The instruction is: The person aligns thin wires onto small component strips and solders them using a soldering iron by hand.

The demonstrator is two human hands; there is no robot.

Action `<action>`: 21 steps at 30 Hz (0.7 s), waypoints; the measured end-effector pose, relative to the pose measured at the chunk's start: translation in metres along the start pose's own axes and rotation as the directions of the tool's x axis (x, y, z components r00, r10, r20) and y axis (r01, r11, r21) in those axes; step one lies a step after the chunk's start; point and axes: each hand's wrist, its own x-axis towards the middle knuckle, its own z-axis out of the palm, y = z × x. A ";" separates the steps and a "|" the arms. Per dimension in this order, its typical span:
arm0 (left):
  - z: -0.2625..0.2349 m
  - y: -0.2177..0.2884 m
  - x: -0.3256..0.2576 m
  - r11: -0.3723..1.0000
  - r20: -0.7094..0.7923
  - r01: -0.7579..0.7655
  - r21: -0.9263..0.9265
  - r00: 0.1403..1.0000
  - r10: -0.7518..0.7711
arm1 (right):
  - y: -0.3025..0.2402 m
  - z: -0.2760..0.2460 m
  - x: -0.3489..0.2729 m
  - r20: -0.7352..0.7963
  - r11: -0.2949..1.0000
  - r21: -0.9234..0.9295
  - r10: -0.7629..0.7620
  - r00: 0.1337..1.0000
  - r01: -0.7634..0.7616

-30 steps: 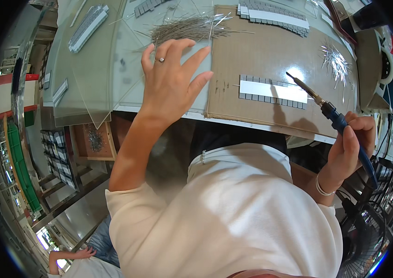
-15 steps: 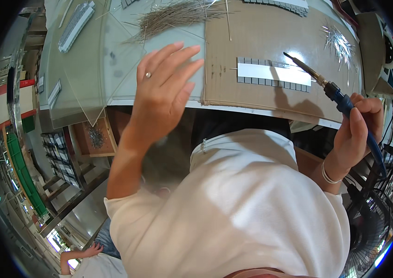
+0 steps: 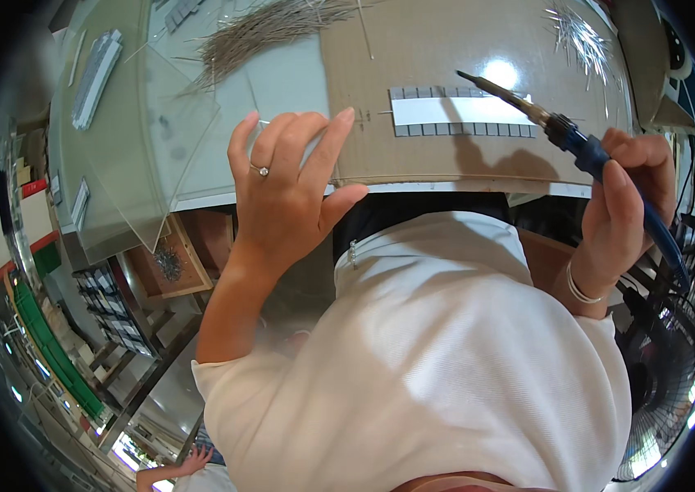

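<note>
My right hand (image 3: 628, 184) grips a soldering iron (image 3: 581, 148) by its blue handle, its dark tip raised toward the upper left. Below the tip, on a brown board (image 3: 413, 53), lies a flat strip (image 3: 458, 109) with a white middle and grey segmented edges; a thin wire end sticks out at its left. My left hand (image 3: 288, 180) hovers over the table's front edge, left of the strip. Its fingers are spread and slightly bent, with a ring on one, and nothing shows clearly in its grasp.
A heap of thin metal wires (image 3: 269, 33) lies at the back middle, and shinier short pieces (image 3: 581, 41) at the back right. Stacked grey strips (image 3: 97, 78) rest at left on glass. An open wooden drawer (image 3: 168, 271) sits below. A fan (image 3: 663, 402) stands at lower right.
My left hand has drawn back toward me, its fingers spreading and its thumb moving outward. The soldering iron stays in my right hand. The whole view has shifted a little.
</note>
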 end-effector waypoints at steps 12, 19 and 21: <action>0.007 0.004 0.010 0.999 -0.047 -0.028 0.025 0.998 0.029 | -0.011 0.024 -0.004 0.149 1.000 -0.018 0.024 0.989 -0.021; 0.008 0.004 0.011 0.998 -0.036 -0.034 0.046 0.999 0.035 | -0.015 0.029 -0.001 0.261 0.998 -0.041 0.061 0.963 -0.052; 0.010 0.004 0.010 0.998 -0.043 -0.037 0.057 0.998 0.040 | -0.014 0.032 -0.002 0.271 0.996 -0.023 0.091 0.958 -0.088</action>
